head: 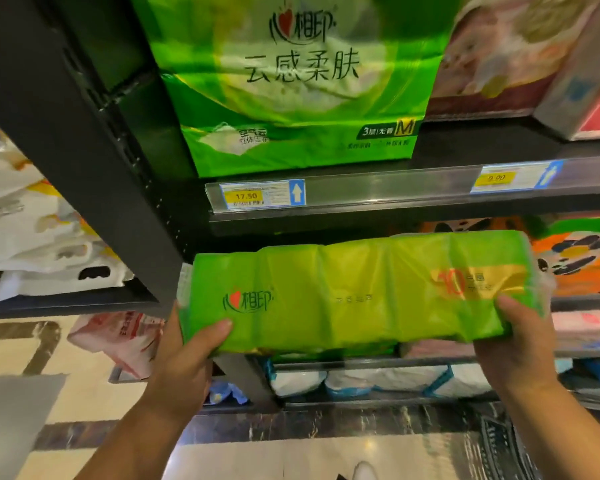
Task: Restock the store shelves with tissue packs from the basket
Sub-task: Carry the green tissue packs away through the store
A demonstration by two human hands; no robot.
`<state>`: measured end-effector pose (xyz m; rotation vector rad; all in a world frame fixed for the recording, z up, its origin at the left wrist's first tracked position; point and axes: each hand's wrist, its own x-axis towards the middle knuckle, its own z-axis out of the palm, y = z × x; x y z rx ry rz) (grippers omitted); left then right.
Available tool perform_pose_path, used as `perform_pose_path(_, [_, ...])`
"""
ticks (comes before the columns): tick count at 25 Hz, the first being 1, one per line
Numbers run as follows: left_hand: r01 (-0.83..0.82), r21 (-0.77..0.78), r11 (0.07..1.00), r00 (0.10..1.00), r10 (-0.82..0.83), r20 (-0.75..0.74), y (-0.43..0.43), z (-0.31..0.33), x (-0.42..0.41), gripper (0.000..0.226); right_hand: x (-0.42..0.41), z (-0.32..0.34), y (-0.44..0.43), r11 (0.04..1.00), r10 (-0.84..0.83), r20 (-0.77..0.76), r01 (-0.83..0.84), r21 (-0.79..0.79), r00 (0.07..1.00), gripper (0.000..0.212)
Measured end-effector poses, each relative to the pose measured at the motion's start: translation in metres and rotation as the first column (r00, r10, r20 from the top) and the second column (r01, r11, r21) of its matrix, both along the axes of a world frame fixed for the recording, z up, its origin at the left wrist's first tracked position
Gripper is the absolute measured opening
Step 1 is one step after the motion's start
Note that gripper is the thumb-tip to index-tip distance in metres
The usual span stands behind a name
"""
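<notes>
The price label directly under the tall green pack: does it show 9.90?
No, the price label under the tall green pack shows 17.50; the 9.90 label sits farther right.

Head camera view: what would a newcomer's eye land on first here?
The long green tissue pack at centre, gripped at each end by the left hand and right hand. Above it, a larger green pack stands on the upper shelf, with a yellow 17.50 price tag beneath it.

One wide-angle camera, worn on the head, faces forward and slightly down, close to the store shelves (395, 220), floor (84, 403) below.
</notes>
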<state>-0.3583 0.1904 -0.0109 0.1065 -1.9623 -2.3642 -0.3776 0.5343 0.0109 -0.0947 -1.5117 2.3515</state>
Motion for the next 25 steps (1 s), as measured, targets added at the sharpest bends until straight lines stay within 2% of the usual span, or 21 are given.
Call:
perform_pose_path(2, [-0.042,-0.034,0.999,0.998,0.041,-0.044,0.004,-0.004,-0.007,0.045,-0.011,-0.010,0.001,1.000,-0.006,0.010,0.006,0.019,1.000,0.051])
perform_pose_path(3, [-0.049,-0.040,0.998,0.998,0.047,-0.050,0.005,-0.008,-0.011,0.057,-0.016,-0.014,0.001,0.999,-0.013,0.022,0.012,0.050,1.000,0.046])
perform_pose_path(5, [-0.053,-0.009,0.999,0.998,0.053,-0.020,0.012,-0.010,-0.014,0.104,-0.027,-0.020,0.004,0.993,0.015,0.046,-0.021,0.113,0.999,0.033])
perform_pose_path(6, [-0.064,0.012,0.998,0.998,0.064,0.001,0.013,-0.012,-0.016,0.117,-0.033,-0.025,0.008,0.990,0.034,0.067,-0.043,0.132,0.997,0.033])
perform_pose_path(7, [-0.090,0.017,0.996,0.996,0.089,0.012,0.015,-0.013,-0.017,0.118,-0.038,-0.027,0.011,0.987,0.057,0.091,-0.070,0.144,0.994,0.037])
perform_pose_path(9, [-0.112,-0.009,0.994,0.994,0.112,0.005,0.018,-0.012,-0.020,0.107,-0.045,-0.027,0.014,0.981,0.107,0.118,-0.125,0.151,0.987,0.039])
perform_pose_path(12, [-0.156,-0.073,0.985,0.987,0.152,-0.056,0.019,-0.004,-0.026,0.096,-0.051,-0.032,0.018,0.986,0.099,0.145,-0.117,0.119,0.984,0.042])
perform_pose_path(14, [-0.171,-0.108,0.979,0.983,0.163,-0.080,0.017,-0.003,-0.031,0.091,-0.053,-0.035,0.020,0.978,0.073,0.165,-0.103,0.180,0.984,0.028])
perform_pose_path(15, [-0.168,-0.135,0.977,0.984,0.158,-0.081,0.017,-0.003,-0.034,0.087,-0.053,-0.036,0.019,0.962,0.063,0.207,-0.114,0.250,0.976,0.037])
perform_pose_path(16, [-0.159,-0.171,0.972,0.986,0.147,-0.081,0.016,-0.005,-0.035,0.083,-0.053,-0.039,0.020,0.922,0.077,0.246,-0.163,0.351,0.966,0.061])
perform_pose_path(17, [-0.147,-0.217,0.965,0.988,0.132,-0.081,0.015,-0.008,-0.037,0.080,-0.053,-0.041,0.020,0.874,0.097,0.275,-0.214,0.436,0.957,0.073])
perform_pose_path(20, [-0.135,-0.354,0.925,0.988,0.101,-0.113,0.016,-0.018,-0.048,0.075,-0.064,-0.042,0.017,0.835,0.110,0.323,-0.264,0.483,0.940,0.048])
perform_pose_path(21, [-0.155,-0.355,0.922,0.986,0.120,-0.118,0.017,-0.020,-0.053,0.075,-0.071,-0.042,0.016,0.825,0.100,0.308,-0.252,0.505,0.946,0.050])
perform_pose_path(22, [-0.176,-0.351,0.920,0.982,0.139,-0.127,0.018,-0.022,-0.058,0.077,-0.076,-0.039,0.012,0.840,0.094,0.294,-0.235,0.489,0.951,0.056])
perform_pose_path(25, [-0.289,-0.386,0.876,0.955,0.234,-0.183,0.024,-0.021,-0.068,0.092,-0.094,-0.044,0.012,0.864,0.045,0.312,-0.194,0.465,0.949,0.101])
